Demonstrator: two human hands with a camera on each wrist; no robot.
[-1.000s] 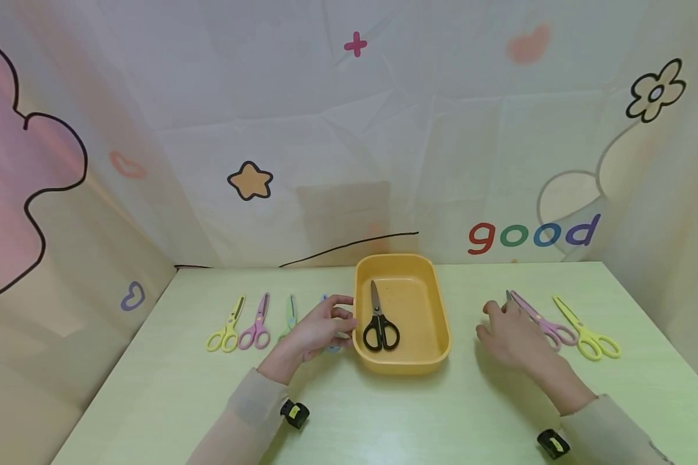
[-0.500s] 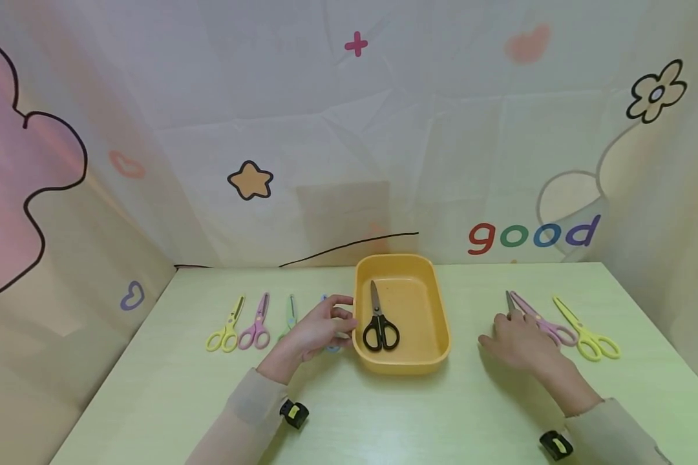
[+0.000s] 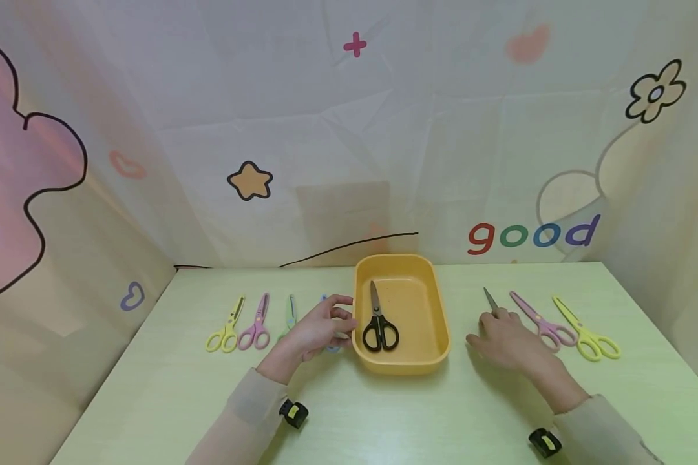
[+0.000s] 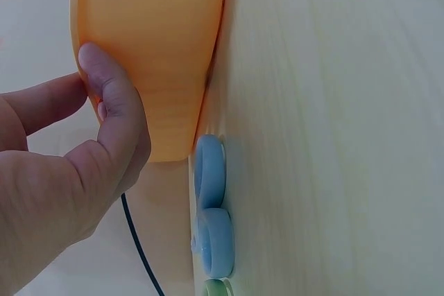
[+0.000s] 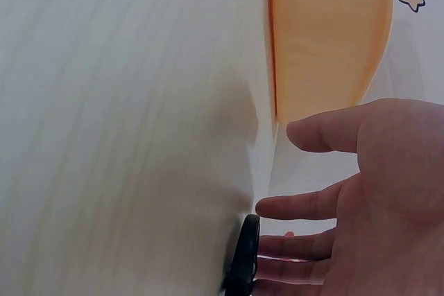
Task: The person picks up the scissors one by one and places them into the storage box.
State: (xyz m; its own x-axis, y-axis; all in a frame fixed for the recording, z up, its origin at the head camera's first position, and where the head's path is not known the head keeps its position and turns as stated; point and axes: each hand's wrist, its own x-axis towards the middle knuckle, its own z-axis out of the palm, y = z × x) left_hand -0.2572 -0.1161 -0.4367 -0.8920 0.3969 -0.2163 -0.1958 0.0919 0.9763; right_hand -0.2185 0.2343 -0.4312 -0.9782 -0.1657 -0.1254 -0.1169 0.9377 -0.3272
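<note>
A yellow tray (image 3: 417, 316) stands at the back middle of the table, with black-handled scissors (image 3: 377, 318) lying inside. At its left rim my left hand (image 3: 320, 330) pinches the edge between thumb and fingers. My right hand (image 3: 508, 341) is right of the tray, palm down over another pair of scissors, whose grey blades (image 3: 490, 299) stick out past the fingers. In the right wrist view the black handle (image 5: 243, 258) of this pair lies under nearly straight fingertips, and the thumb stands apart. The hand hides most of that handle in the head view.
Pink scissors (image 3: 538, 318) and yellow scissors (image 3: 583, 332) lie right of my right hand. Left of the tray lie yellow (image 3: 230, 325), pink (image 3: 260, 320), green (image 3: 291, 312) and blue scissors (image 4: 211, 178), the last two partly behind my left hand. A printed curtain (image 3: 302, 123) closes off the back.
My right hand has come down on the black-handled scissors and slid them left, away from the pink pair. My left hand and the tray have stayed put.
</note>
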